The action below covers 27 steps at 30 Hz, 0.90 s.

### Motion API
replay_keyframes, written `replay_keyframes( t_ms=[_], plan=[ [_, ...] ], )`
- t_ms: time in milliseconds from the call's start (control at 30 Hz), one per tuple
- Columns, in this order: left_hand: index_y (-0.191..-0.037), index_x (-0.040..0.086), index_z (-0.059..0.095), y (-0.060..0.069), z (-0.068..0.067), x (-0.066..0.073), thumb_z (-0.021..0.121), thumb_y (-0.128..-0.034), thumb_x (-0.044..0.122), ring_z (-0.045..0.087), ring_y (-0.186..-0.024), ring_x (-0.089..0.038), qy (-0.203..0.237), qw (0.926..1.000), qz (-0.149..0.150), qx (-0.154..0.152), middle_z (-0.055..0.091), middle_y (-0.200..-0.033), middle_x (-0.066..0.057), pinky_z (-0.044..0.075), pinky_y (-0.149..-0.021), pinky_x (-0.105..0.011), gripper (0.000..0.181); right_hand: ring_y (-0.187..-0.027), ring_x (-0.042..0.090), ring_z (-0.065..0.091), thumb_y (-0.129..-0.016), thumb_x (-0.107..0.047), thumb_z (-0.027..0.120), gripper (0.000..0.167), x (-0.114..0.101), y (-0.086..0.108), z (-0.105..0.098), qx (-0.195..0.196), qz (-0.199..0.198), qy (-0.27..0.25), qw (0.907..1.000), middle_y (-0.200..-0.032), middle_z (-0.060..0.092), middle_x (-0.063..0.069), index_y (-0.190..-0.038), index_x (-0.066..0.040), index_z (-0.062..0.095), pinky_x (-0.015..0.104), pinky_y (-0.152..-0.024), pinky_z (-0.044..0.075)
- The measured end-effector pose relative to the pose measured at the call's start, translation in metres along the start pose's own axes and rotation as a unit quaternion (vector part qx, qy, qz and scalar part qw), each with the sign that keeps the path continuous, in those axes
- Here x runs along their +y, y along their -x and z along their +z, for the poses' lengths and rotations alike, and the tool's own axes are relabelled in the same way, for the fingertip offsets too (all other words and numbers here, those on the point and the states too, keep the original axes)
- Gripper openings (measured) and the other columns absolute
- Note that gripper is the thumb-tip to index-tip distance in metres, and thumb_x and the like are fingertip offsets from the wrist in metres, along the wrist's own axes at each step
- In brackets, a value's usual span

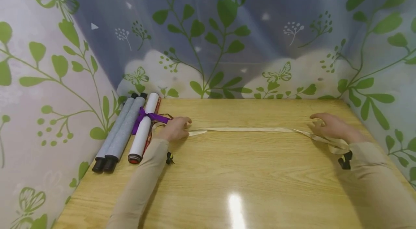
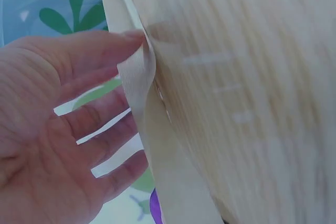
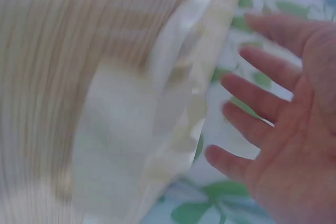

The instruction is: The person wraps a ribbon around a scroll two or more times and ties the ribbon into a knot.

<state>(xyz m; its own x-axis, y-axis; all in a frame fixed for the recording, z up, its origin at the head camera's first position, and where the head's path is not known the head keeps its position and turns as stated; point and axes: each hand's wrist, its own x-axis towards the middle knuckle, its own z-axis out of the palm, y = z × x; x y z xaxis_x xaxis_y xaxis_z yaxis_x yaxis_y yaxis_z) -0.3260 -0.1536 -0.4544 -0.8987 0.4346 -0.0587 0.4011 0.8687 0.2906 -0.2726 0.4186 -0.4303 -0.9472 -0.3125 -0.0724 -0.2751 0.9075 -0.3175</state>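
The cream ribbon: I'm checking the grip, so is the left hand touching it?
Touching: the left wrist view shows the left hand pinching the cream ribbon, thumb tip on its edge.

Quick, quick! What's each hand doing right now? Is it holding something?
Left hand: closed in a pinch, holding the cream ribbon.
Right hand: open, holding nothing; the ribbon is close by.

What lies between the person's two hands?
In the head view, a cream ribbon runs across the wooden tabletop between the left hand and the right hand.
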Motion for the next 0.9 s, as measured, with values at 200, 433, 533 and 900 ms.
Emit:
replay_keyframes(
  t_ms=[200,433,533,900],
  plan=[
    [-0.097,0.009,0.074,0.001,0.0,0.002,0.069,-0.0879,0.009,0.065,-0.098,-0.028,0.001,1.0,-0.003,-0.002,0.072,-0.1,-0.007,0.045,-0.095,-0.054,0.011,-0.089,0.027,0.063,-0.088,-0.026,0.074,0.027,-0.016,-0.012,0.014,-0.043,-0.037,-0.02,0.9982,-0.098,0.07,0.012,-0.103,-0.004,0.068,0.044,-0.078,0.05],
    [-0.08,0.013,0.073,0.002,0.0,-0.007,0.067,-0.09,0.008,0.06,-0.078,-0.019,-0.025,0.9995,-0.006,0.018,0.07,-0.084,-0.001,0.05,-0.079,-0.042,0.013,-0.075,0.011,0.056,-0.086,-0.007,0.07,0.007,-0.005,-0.012,0.02,-0.035,-0.061,-0.018,0.9974,-0.079,0.066,-0.003,-0.081,-0.01,0.066,0.033,-0.069,0.047],
    [-0.08,0.011,0.072,0.0,-0.001,-0.008,0.066,-0.09,0.007,0.059,-0.076,-0.019,-0.027,0.9995,-0.004,0.018,0.069,-0.083,-0.002,0.049,-0.077,-0.041,0.012,-0.073,0.01,0.054,-0.086,-0.006,0.068,0.009,-0.003,-0.011,0.019,-0.03,-0.056,-0.016,0.9979,-0.078,0.065,-0.005,-0.08,-0.011,0.066,0.031,-0.067,0.045],
    [-0.087,0.009,0.072,0.005,0.001,-0.008,0.067,-0.0886,0.004,0.062,-0.083,-0.021,-0.025,0.9996,-0.006,0.015,0.07,-0.09,-0.006,0.052,-0.077,-0.04,0.007,-0.073,0.009,0.05,-0.086,-0.02,0.075,0.013,-0.012,-0.008,0.022,-0.043,-0.054,-0.02,0.9974,-0.078,0.062,-0.004,-0.081,-0.012,0.066,0.03,-0.068,0.043]
  ],
)
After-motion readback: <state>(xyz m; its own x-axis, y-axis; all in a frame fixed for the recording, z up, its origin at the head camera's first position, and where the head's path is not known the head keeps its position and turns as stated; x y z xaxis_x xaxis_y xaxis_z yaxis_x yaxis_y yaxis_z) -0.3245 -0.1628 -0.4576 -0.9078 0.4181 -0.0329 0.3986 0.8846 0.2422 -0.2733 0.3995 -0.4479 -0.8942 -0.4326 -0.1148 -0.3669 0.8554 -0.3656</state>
